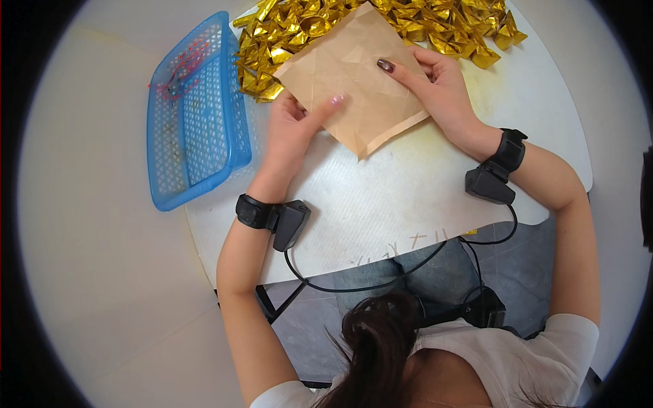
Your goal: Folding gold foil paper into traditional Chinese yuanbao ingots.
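Observation:
A creased square of brown paper (367, 81), one corner pointing toward me, is held up over the far part of the white table. My left hand (297, 122) grips its left side, thumb on top and fingers hidden beneath. On the right edge, my right hand (439, 85) pinches the sheet the same way, with the thumb lying across its face. Just behind the paper spreads a heap of folded gold foil pieces (299, 30), and the sheet covers part of it.
To the left a blue plastic basket (228, 129) with lattice walls stands by the table edge, some red strands in it. The white table (381, 204) has a curved rim. A black cable (354, 291) loops between black wrist-worn devices (291, 221).

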### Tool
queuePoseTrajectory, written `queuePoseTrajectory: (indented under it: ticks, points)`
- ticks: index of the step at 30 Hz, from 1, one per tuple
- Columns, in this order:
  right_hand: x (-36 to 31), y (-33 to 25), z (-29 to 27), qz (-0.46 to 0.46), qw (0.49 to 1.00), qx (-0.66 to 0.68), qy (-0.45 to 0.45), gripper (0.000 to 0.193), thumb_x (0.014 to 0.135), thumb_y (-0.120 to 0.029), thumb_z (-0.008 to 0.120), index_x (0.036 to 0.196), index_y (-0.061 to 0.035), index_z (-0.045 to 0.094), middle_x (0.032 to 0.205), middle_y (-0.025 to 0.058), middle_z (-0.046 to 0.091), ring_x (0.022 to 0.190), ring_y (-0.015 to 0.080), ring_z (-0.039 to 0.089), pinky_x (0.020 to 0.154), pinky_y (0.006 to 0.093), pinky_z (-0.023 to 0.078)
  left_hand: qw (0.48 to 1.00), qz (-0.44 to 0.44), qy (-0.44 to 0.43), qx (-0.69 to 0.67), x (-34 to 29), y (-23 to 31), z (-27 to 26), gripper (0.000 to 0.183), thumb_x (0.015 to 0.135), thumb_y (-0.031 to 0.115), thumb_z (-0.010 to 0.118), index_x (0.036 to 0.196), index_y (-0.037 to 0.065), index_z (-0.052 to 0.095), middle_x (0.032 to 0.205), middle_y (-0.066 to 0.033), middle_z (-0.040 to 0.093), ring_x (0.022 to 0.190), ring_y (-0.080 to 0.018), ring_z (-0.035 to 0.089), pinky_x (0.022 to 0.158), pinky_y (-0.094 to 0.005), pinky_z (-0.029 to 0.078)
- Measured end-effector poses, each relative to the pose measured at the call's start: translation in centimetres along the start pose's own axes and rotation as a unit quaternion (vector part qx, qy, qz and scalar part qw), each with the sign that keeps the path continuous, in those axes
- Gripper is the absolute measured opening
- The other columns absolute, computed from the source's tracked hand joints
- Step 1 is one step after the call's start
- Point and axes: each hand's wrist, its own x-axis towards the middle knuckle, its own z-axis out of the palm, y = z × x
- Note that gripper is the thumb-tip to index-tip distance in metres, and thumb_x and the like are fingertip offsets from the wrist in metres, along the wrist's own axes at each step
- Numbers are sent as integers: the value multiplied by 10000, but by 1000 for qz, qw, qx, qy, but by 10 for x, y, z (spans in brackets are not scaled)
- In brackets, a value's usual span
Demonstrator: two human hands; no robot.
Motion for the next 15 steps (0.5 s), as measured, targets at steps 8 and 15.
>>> queuePoseTrajectory:
  ticks: [8,15]
  points:
    - [-3,-1,4,-26,997,-52,-42,292,842,-184,685,1058,9,648,857,15,664,743,46,580,653,203,460,1000,-5,-19,-1,-2,1,4,413,824,69,699,1175,-28,506,1104,-113,630,972,-167,624,844,-294,503]
    - [-1,3,1,-43,998,-20,-42,231,853,-96,646,1057,9,674,900,13,675,812,48,577,755,200,458,1000,6,-8,-20,0,-1,1,356,843,52,673,1156,-34,528,1085,-107,639,970,-172,626,827,-288,508]
